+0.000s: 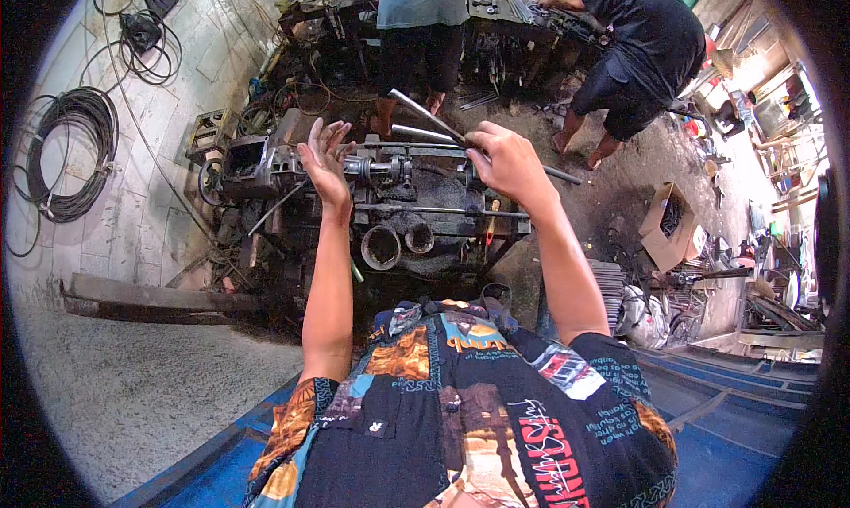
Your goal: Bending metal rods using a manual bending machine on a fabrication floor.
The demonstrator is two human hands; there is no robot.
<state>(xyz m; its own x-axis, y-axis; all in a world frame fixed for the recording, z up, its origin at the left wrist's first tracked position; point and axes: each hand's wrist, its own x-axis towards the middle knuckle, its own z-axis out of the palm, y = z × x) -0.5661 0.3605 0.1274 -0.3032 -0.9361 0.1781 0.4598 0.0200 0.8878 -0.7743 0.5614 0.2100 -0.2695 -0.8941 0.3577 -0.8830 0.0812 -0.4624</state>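
Observation:
My right hand (512, 162) is closed around a slim grey metal rod (418, 108), which slants up and away to the left over the machine. My left hand (326, 164) is raised with its fingers apart and holds nothing. It hovers beside the headstock of a dark, greasy lathe (252, 161). The lathe's spindle end (381, 169) shows just right of that hand. A longer pale bar (562, 176) lies across the machine's far side, passing behind my right hand. Nearer to me, a smooth horizontal shaft (434, 210) runs along the machine front.
Two round tins (382, 248) sit at the lathe's near side, by a yellow-handled tool (490, 223). Two people stand at a cluttered far bench (500, 5). An open cardboard box (666, 233) stands on the floor at right. Coiled cable (73, 154) hangs on the left wall.

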